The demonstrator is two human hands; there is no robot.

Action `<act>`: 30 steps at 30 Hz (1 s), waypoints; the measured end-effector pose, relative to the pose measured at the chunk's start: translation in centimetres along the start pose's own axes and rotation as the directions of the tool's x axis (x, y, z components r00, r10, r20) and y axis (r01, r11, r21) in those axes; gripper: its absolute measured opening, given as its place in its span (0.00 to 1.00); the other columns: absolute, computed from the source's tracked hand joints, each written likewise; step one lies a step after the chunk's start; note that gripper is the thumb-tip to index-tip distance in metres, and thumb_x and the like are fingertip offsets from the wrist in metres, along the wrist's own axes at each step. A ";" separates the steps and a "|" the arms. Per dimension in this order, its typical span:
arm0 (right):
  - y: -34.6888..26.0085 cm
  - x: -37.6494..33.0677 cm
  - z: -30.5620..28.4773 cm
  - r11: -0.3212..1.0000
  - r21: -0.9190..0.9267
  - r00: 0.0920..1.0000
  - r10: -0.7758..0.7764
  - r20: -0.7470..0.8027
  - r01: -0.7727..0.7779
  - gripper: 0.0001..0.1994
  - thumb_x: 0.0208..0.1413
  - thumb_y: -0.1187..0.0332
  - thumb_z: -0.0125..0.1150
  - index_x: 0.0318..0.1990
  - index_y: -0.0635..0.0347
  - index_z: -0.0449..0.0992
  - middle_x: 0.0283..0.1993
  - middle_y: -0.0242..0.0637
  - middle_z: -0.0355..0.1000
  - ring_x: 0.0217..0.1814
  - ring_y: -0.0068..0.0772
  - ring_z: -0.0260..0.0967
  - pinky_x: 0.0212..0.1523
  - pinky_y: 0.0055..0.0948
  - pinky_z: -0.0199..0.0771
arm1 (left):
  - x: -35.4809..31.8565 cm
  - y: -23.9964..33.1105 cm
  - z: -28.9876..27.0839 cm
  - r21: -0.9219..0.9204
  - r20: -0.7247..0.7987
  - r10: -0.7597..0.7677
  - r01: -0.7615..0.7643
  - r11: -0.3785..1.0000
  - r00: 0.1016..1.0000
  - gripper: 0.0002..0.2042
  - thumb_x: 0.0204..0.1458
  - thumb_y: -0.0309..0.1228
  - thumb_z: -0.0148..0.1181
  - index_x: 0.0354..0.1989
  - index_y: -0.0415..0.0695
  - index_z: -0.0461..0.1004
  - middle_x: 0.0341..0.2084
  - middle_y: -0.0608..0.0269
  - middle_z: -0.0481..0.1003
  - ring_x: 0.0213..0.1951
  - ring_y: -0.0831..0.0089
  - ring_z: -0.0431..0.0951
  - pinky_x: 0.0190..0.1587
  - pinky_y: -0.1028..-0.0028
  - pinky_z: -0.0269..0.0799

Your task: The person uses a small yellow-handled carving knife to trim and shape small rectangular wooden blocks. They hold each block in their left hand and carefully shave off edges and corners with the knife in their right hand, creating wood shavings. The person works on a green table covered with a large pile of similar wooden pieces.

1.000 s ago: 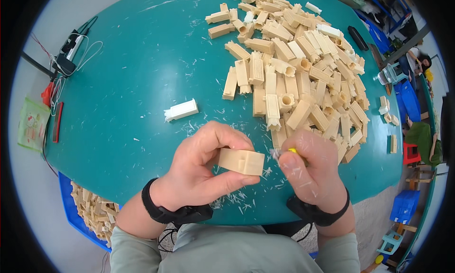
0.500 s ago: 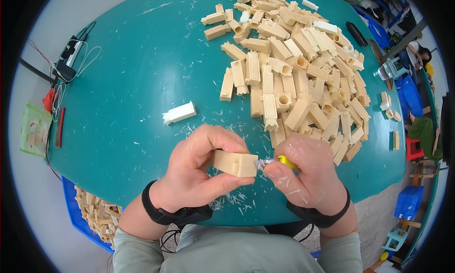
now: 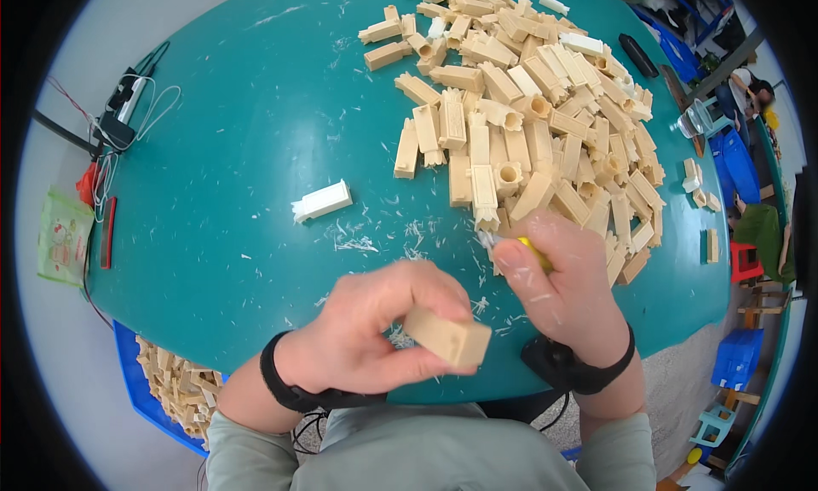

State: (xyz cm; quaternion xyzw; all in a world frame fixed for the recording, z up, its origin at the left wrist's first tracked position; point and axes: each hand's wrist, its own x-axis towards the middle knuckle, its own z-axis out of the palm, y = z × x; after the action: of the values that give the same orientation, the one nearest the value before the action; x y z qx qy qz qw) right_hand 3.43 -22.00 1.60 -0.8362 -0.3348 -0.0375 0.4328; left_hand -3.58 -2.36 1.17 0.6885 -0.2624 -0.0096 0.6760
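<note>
My left hand (image 3: 362, 325) grips a beige block (image 3: 452, 336) between thumb and fingers, low over the near edge of the table, its plain square end turned to the right. To its upper right, my right hand (image 3: 567, 291) is closed around a yellow-handled knife (image 3: 535, 252). The silver blade points up and left, apart from the held block and close to the near side of a heap of similar beige blocks (image 3: 537, 137). Pale shavings cling to my right hand. Alone on the table lies a white block (image 3: 322, 202).
Thin shavings (image 3: 354, 238) litter the green table (image 3: 213, 176). A power strip with cables (image 3: 123, 108) and a red bar (image 3: 108, 233) sit at the left edge. Below left stands a blue bin (image 3: 136, 380) of blocks. A clear jar (image 3: 688, 123) stands at right; a person works beyond.
The knife has left the block's end and moved up and right with my right hand. My left hand has shifted down and right, tilting the block.
</note>
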 end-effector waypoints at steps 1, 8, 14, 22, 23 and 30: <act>-0.4 0.0 -0.2 0.999 0.033 1.000 -0.016 0.004 0.016 0.15 0.47 0.60 0.63 0.20 0.60 0.67 0.17 0.37 0.61 0.15 0.39 0.59 0.16 0.31 0.58 | 0.0 0.0 -0.1 -0.012 -0.035 -0.035 0.035 0.999 0.999 0.17 0.40 0.20 0.66 0.37 0.40 0.65 0.32 0.56 0.72 0.33 0.73 0.72 0.34 0.76 0.67; -1.4 -0.4 -0.5 0.990 0.091 0.991 -0.112 0.079 0.105 0.14 0.45 0.61 0.64 0.22 0.58 0.67 0.16 0.36 0.61 0.15 0.37 0.59 0.15 0.29 0.57 | 0.1 -0.5 -0.6 0.083 -0.135 -0.106 0.118 0.990 0.985 0.17 0.39 0.21 0.67 0.37 0.39 0.65 0.33 0.57 0.72 0.34 0.73 0.72 0.35 0.77 0.67; -1.0 -0.5 -0.2 0.989 -0.013 0.986 -0.145 0.086 0.147 0.14 0.44 0.60 0.65 0.23 0.56 0.67 0.16 0.34 0.61 0.14 0.35 0.59 0.14 0.29 0.56 | 0.1 -0.2 -0.5 0.180 -0.143 -0.125 0.150 0.972 0.982 0.17 0.40 0.22 0.67 0.37 0.39 0.66 0.32 0.57 0.72 0.34 0.74 0.73 0.35 0.78 0.67; -0.2 -0.2 0.0 0.991 -0.110 0.998 -0.069 0.013 0.070 0.15 0.46 0.60 0.64 0.22 0.59 0.66 0.17 0.36 0.61 0.15 0.38 0.59 0.14 0.31 0.56 | 0.2 -0.2 -0.4 0.248 -0.036 -0.004 0.013 0.969 0.999 0.16 0.39 0.23 0.67 0.36 0.40 0.68 0.32 0.58 0.72 0.34 0.70 0.73 0.36 0.75 0.67; -0.1 -0.2 0.0 0.996 -0.087 1.000 -0.029 0.002 0.029 0.15 0.47 0.60 0.64 0.22 0.59 0.66 0.17 0.37 0.61 0.15 0.39 0.59 0.15 0.31 0.56 | 0.2 -0.3 -0.4 0.215 -0.069 0.008 0.007 0.977 0.998 0.16 0.39 0.24 0.68 0.35 0.41 0.69 0.32 0.58 0.72 0.35 0.70 0.73 0.37 0.75 0.67; -0.5 -0.1 -0.3 0.984 0.175 0.999 0.008 0.050 -0.017 0.14 0.46 0.60 0.65 0.26 0.60 0.68 0.19 0.38 0.62 0.18 0.36 0.59 0.19 0.28 0.59 | 0.7 -0.2 -1.4 0.412 -0.222 0.124 -0.022 0.911 0.967 0.17 0.37 0.30 0.70 0.35 0.42 0.72 0.32 0.62 0.71 0.37 0.72 0.68 0.39 0.75 0.62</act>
State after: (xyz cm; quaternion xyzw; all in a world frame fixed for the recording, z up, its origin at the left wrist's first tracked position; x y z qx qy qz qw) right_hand 3.11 -22.10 2.08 -0.7976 -0.3420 0.0152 0.4966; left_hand -2.38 -1.38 1.37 0.7994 -0.1997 0.1547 0.5451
